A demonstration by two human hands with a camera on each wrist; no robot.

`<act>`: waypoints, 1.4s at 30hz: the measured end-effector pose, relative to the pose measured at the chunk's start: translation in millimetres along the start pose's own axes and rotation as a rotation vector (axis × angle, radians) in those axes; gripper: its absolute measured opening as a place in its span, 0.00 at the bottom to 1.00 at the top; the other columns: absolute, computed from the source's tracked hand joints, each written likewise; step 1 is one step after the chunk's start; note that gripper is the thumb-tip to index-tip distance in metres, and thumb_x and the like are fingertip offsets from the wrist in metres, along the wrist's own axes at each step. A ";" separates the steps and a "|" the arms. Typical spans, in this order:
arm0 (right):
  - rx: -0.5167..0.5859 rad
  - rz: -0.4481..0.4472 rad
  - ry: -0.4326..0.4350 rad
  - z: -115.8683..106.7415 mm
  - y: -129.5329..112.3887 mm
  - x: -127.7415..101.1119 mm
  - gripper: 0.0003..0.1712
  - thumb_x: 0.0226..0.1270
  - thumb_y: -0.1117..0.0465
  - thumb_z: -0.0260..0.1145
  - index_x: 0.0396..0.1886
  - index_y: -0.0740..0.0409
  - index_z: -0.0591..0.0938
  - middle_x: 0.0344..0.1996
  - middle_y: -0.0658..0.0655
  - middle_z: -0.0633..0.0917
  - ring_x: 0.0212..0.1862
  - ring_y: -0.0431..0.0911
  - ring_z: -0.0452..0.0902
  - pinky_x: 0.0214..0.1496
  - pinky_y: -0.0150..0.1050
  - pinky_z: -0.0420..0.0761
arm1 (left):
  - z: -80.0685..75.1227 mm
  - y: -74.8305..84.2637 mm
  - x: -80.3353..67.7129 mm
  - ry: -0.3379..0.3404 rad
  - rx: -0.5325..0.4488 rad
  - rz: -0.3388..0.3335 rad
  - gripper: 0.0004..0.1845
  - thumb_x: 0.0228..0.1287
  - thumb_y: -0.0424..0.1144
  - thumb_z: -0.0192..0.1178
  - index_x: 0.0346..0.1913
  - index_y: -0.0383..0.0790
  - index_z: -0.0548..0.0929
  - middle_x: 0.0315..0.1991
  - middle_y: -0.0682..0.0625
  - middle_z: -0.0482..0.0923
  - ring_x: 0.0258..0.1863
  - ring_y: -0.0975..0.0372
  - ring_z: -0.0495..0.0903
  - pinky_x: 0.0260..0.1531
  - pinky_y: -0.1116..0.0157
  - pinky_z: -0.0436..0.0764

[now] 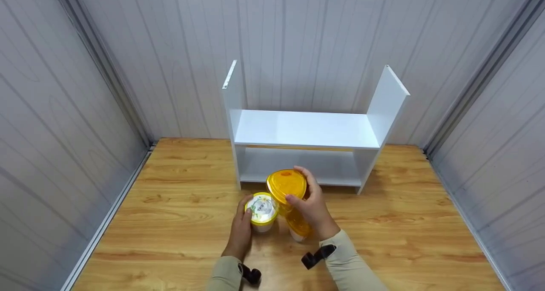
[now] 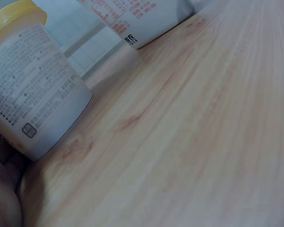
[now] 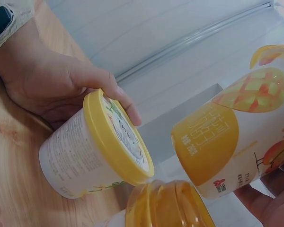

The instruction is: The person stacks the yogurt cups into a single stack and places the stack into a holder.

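Note:
My left hand (image 1: pixel 241 231) grips a white tub (image 2: pixel 35 90) with a yellow rim and a printed lid (image 1: pixel 261 208), thumb and fingers at its sides. It stands on the wooden table, dense text on its wall. My right hand (image 1: pixel 313 201) holds a mango-printed cup (image 3: pixel 232 132) with an orange lid (image 1: pixel 287 185), raised and tilted beside the tub. Right-hand fingers (image 3: pixel 255 203) show under the cup in the right wrist view. Below it stands a second white cup (image 1: pixel 297 236) with an orange ribbed lid (image 3: pixel 168 205), partly hidden by my right hand and the raised cup.
Just beyond my hands stands a white two-tier shelf (image 1: pixel 306 129) with tall side panels (image 1: pixel 388 101). Light panelled walls (image 1: pixel 298 35) enclose the wooden table (image 1: pixel 183 197) at the back and both sides.

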State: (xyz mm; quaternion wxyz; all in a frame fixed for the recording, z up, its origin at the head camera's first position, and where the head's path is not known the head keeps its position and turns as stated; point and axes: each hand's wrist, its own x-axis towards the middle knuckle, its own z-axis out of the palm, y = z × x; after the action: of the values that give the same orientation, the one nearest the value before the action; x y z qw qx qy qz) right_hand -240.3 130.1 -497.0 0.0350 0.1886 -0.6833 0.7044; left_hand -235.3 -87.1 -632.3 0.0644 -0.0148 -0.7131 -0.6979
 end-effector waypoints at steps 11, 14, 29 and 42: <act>0.045 -0.007 -0.020 7.7 2.6 0.7 0.50 0.59 0.49 0.74 0.76 0.61 0.61 0.61 0.63 0.75 0.57 0.56 0.77 0.60 0.45 0.80 | -0.2 -0.2 -0.5 -0.017 -0.013 -0.019 0.21 0.82 0.44 0.41 0.72 0.59 0.67 0.72 0.45 0.67 0.70 0.51 0.65 0.70 0.45 0.59; 0.063 0.005 -0.022 11.0 1.8 0.1 0.50 0.59 0.49 0.75 0.76 0.58 0.62 0.61 0.62 0.75 0.58 0.56 0.76 0.61 0.46 0.80 | -0.5 -1.1 -0.3 -0.027 -0.017 -0.020 0.21 0.82 0.44 0.41 0.73 0.58 0.66 0.71 0.44 0.67 0.68 0.51 0.67 0.70 0.46 0.60; 0.083 0.020 -0.052 23.0 -1.1 -0.8 0.44 0.63 0.51 0.74 0.75 0.49 0.63 0.64 0.61 0.74 0.62 0.55 0.75 0.65 0.45 0.77 | -0.9 0.5 0.1 -0.032 -0.018 -0.026 0.21 0.82 0.44 0.40 0.71 0.64 0.67 0.66 0.47 0.73 0.61 0.54 0.73 0.66 0.50 0.65; 0.121 0.075 -0.064 33.4 0.3 -0.8 0.46 0.64 0.57 0.75 0.76 0.52 0.61 0.65 0.61 0.71 0.64 0.55 0.73 0.66 0.44 0.76 | -0.4 0.6 0.2 -0.036 -0.051 -0.048 0.21 0.83 0.47 0.39 0.72 0.63 0.65 0.69 0.47 0.69 0.64 0.52 0.71 0.66 0.48 0.65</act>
State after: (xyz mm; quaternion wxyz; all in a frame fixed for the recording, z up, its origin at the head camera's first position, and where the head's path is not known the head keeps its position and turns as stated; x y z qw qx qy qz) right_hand -232.4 97.7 -497.7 -0.0246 0.1869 -0.6470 0.7388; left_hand -235.5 -87.5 -631.7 0.0343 -0.0117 -0.6964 -0.7167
